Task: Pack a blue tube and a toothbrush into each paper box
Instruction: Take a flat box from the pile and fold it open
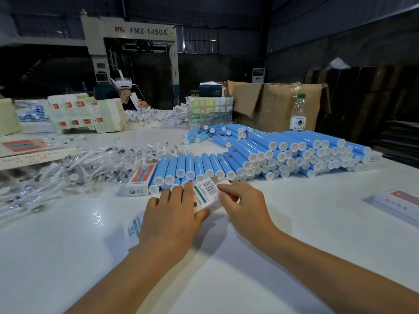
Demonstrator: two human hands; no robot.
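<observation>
At the far left a heap of toothbrushes (pixel 74 166) in clear wrappers sprawls over the white table (pixel 294 223), running off the left edge of the frame, so single brushes are hard to tell apart in the glare. Behind them lie flat printed cartons (pixel 84 114), and past these a second person (pixel 127 94) wearing a headset holds something thin and white, too small to make out. Just right of the toothbrush heap a closed paper box (pixel 139 180) with a red-and-blue face lies against a row of blue tubes (pixel 195 165) with white caps facing the camera. In front of that row the left hand (pixel 170 214) grips a white paper box (pixel 205 193) from above, fingers curled over its top and thumb under its near end; most of the box is hidden beneath the hand, with only the barcode panel and green stripe showing, and a printed part pokes out at the wrist. The right hand (pixel 242 205) pinches the box's far end, where a flap stands up; whether a tube or brush is inside cannot be seen. Further right a larger stack of tubes (pixel 306 152) spreads out before a water bottle (pixel 298 113) and an open cardboard carton (pixel 272 105). At the right edge another box (pixel 401 200) is cut off by the frame.
</observation>
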